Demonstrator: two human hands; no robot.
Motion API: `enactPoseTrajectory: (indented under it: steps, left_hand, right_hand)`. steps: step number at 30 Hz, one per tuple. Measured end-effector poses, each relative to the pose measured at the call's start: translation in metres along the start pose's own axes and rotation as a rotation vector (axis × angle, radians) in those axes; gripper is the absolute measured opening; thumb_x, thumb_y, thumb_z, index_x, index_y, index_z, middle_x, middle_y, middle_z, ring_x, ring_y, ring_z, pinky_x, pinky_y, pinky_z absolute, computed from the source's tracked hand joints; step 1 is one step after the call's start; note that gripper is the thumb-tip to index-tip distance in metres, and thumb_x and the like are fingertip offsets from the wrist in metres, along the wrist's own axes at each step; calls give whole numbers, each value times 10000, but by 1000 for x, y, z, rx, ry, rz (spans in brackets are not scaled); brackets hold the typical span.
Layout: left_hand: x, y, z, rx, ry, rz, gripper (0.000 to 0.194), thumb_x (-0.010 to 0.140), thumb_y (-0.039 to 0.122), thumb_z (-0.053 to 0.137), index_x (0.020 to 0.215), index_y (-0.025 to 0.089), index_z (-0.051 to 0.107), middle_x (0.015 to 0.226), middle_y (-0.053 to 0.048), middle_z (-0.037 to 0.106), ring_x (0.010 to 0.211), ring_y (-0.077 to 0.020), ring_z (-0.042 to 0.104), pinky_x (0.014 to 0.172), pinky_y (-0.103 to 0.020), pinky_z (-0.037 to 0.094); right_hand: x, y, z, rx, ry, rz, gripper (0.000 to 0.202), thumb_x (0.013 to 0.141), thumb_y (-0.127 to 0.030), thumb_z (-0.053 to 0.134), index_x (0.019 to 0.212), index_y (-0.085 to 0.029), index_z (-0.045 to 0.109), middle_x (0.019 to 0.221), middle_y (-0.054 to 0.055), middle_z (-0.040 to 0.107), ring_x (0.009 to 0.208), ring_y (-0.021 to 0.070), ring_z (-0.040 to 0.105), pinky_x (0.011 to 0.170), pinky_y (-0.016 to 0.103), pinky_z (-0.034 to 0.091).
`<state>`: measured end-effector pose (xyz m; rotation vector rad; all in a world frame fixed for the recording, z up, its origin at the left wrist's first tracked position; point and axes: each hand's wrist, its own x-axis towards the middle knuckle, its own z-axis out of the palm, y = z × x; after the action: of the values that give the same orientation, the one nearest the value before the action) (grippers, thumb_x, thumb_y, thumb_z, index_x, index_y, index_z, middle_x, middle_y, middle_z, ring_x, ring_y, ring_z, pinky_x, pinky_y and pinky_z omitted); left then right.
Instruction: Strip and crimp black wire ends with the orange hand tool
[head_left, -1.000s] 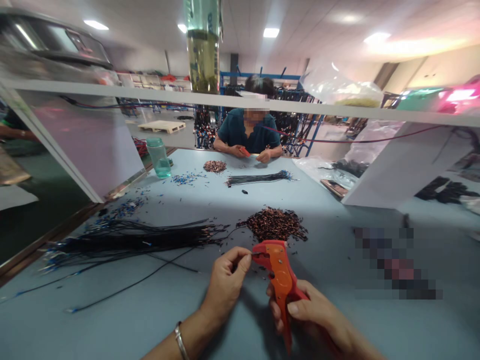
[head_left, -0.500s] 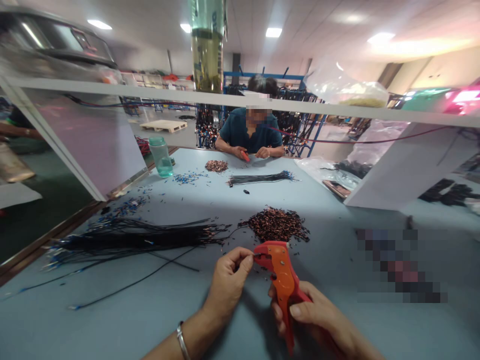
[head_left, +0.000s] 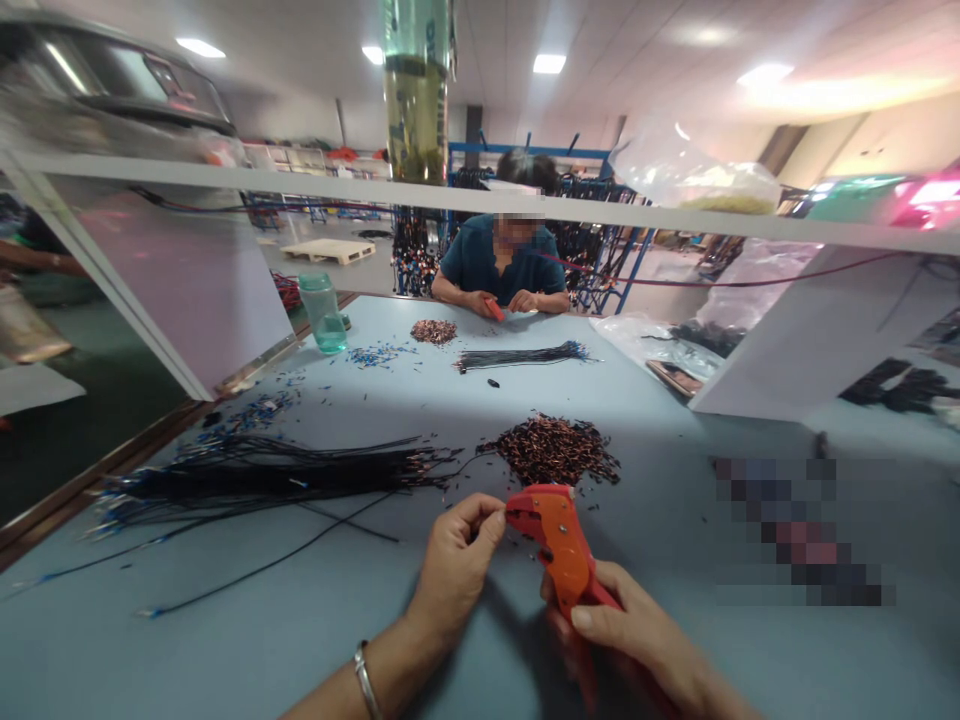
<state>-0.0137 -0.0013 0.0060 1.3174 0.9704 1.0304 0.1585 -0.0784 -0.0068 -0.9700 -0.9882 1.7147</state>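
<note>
My right hand (head_left: pixel 630 615) is wrapped round the handles of a red and orange wire stripper (head_left: pixel 562 545), its head tilted up and to the left. My left hand (head_left: pixel 461 555) pinches a thin black wire (head_left: pixel 315 513) close to the tool's jaws; the wire's end is hidden at the fingertips. Beyond the tool lies a heap of small black and copper scraps (head_left: pixel 559 450). A bundle of black wires (head_left: pixel 285 475) with blue and metal ends lies to the left.
Across the table (head_left: pixel 637 560), a person (head_left: pixel 499 260) holds a similar red tool. A green bottle (head_left: pixel 322 315) stands at the far left. A white shelf (head_left: pixel 570 208) spans above. A phone (head_left: pixel 673 377) lies at right, near a white panel (head_left: pixel 765 350).
My right hand has squeezed the tool's handles closer together, and the tool has tilted slightly. My left hand has hardly moved.
</note>
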Motion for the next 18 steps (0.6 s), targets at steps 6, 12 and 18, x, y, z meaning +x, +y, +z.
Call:
enactPoseTrajectory:
  steps: [6, 12, 18]
  left_hand:
    - [-1, -2, 1, -28, -3, 7, 236, 800, 375, 580, 732, 154, 629, 661, 23, 528, 652, -125, 434, 639, -221, 365]
    - [-2, 0, 2, -49, -14, -6, 242, 803, 385, 581, 735, 155, 603, 637, 37, 469, 626, -114, 382, 608, -214, 338]
    - [-2, -2, 1, -38, -26, -20, 243, 808, 387, 570, 736, 157, 596, 611, 48, 426, 590, -108, 338, 584, -215, 317]
  right_hand:
    - [0, 3, 5, -48, 24, -21, 419, 674, -483, 743, 799, -125, 566, 575, -12, 543, 451, 95, 499, 422, 201, 417]
    - [0, 4, 7, -80, 59, -34, 427, 665, -507, 739, 742, -139, 537, 512, -34, 499, 408, 83, 457, 414, 201, 382]
    - [1, 10, 5, -109, 67, -32, 441, 676, -547, 717, 685, -159, 507, 457, -54, 451, 359, 70, 416, 357, 177, 337]
